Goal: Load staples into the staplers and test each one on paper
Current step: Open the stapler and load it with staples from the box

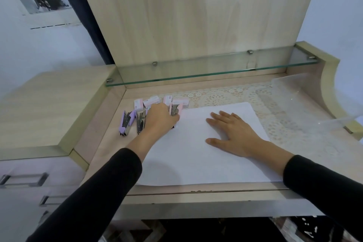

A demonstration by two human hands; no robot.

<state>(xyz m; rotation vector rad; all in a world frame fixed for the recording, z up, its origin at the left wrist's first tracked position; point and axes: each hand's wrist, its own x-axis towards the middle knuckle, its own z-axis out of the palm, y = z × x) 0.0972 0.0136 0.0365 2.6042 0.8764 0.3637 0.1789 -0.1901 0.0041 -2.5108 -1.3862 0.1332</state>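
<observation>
Reaching to the far left of the tabletop [110, 141], my left hand [159, 119] lies over the cluster of staplers with its fingers curled downward. The back of the hand hides what is under them, so I cannot tell whether I am gripping anything or only touching it. My right hand [234, 135] is released, resting flat with the fingers spread on the sheet of paper [196, 163], which lies in front of me and reaches the near edge of the tabletop. The purple stapler [125, 123] lies leftmost, swung open with its metal channel showing. Just beside it lies a second stapler [141, 122], also open, partly covered by my left hand. The pink stapler [176, 109] sits at the far left corner of the paper, close against my left thumb. Behind the staplers, near the back wall, stands a row of small staple boxes [180, 102], white and pink, touching or nearly touching one another. A lace mat [275, 112] covers the right part of the tabletop and runs under the paper. A clear plastic tub [306, 102] stands on it at the far right. A glass shelf [206, 69] runs along the back above the boxes, and drawers [23, 180] with metal handles sit low on my left. Both my arms are in black sleeves [110, 192].
</observation>
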